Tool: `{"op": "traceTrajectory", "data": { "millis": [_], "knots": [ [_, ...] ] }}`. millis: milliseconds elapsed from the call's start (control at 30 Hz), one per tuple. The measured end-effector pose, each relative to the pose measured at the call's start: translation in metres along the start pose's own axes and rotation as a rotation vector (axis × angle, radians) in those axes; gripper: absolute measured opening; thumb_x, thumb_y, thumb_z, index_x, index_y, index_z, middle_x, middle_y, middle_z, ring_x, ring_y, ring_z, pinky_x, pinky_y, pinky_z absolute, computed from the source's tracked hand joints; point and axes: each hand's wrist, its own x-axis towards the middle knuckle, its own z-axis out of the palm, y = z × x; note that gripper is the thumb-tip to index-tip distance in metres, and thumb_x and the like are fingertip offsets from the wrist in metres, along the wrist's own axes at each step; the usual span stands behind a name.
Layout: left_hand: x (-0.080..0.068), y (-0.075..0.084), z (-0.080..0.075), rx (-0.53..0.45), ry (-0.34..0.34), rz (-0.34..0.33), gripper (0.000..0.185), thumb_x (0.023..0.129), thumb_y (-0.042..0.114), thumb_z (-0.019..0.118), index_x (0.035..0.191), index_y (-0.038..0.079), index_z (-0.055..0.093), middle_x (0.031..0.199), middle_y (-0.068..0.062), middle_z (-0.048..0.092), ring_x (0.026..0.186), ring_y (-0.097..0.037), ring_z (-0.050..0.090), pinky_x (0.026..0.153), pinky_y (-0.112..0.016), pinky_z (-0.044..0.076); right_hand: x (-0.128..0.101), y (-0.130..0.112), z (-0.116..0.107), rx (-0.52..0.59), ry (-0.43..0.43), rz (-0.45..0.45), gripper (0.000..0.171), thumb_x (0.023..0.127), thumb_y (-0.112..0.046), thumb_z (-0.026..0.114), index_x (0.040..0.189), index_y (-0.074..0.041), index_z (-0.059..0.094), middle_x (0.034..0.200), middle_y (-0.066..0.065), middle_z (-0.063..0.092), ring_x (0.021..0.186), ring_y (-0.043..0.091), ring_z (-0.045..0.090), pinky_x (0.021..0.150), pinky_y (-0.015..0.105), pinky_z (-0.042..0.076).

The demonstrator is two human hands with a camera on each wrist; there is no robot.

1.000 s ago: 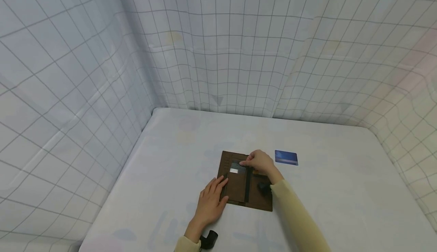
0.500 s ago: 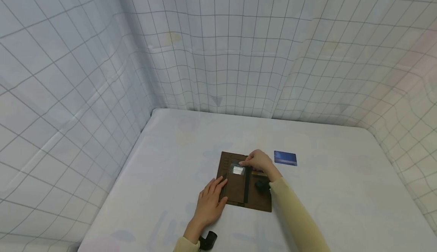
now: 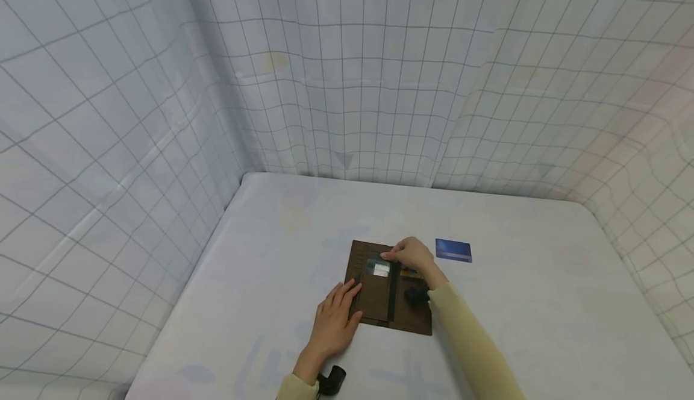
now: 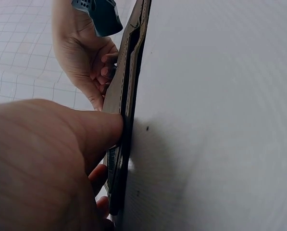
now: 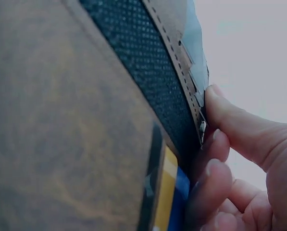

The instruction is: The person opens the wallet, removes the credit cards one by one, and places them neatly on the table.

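Observation:
A brown leather wallet (image 3: 374, 297) lies unfolded on the white surface, with a dark elastic band (image 3: 394, 291) across its middle. My left hand (image 3: 333, 321) rests on its lower left edge, fingers extended; the left wrist view shows the thumb (image 4: 102, 127) against that edge. Near the top, my right hand (image 3: 413, 255) pinches the edge of a clear plastic sheet (image 3: 378, 267) on the wallet's inner panel. The right wrist view shows the thumb (image 5: 225, 108) against this sheet, with curled fingers behind. Yellow and blue card edges (image 5: 167, 192) stick out of a slot below that hand.
A blue card (image 3: 453, 250) lies flat to the right of the wallet. Dark wrist cameras sit at the left wrist (image 3: 332, 381) and the right wrist (image 3: 416, 294). White grid-patterned curtains (image 3: 347, 87) enclose the back and sides of the surface.
Both hands hold nearly the same places. The bright reflection on the clear plastic sheet has shifted slightly to the right, and a little more of the yellow card edge shows.

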Motion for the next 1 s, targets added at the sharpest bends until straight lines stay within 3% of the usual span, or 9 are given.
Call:
{"op": "traceTrajectory", "data": {
  "millis": [533,733,1000],
  "knots": [
    [0.0009,-0.0012,0.0012,0.005,0.000,0.004,0.050,0.095,0.019,0.056,0.142,0.009,0.042,0.148,-0.010,0.034,0.136,-0.035,0.025,0.098,-0.057,0.027,-0.0005,0.0002,-0.0032,0.029,-0.029,-0.022,0.033,0.076,-0.046,0.075,0.074,-0.014,0.069,0.066,0.000,0.060,0.053,0.015,0.053,0.048,0.029,0.043],
    [0.0006,-0.0022,0.0016,0.011,0.009,0.011,0.050,0.095,0.020,0.056,0.142,0.009,0.043,0.147,-0.010,0.034,0.135,-0.035,0.026,0.097,-0.057,0.028,0.0011,-0.0034,-0.0024,-0.015,-0.037,-0.076,0.032,0.075,-0.045,0.077,0.069,-0.014,0.070,0.065,-0.001,0.061,0.051,0.015,0.054,0.047,0.029,0.043],
    [0.0009,-0.0021,0.0020,0.009,0.009,0.008,0.050,0.095,0.020,0.056,0.142,0.009,0.043,0.147,-0.009,0.035,0.135,-0.034,0.026,0.097,-0.057,0.029,0.0038,-0.0029,-0.0014,-0.056,-0.032,-0.073,0.033,0.077,-0.044,0.076,0.066,-0.014,0.068,0.066,-0.002,0.061,0.054,0.016,0.057,0.049,0.029,0.044]
  ]
}}
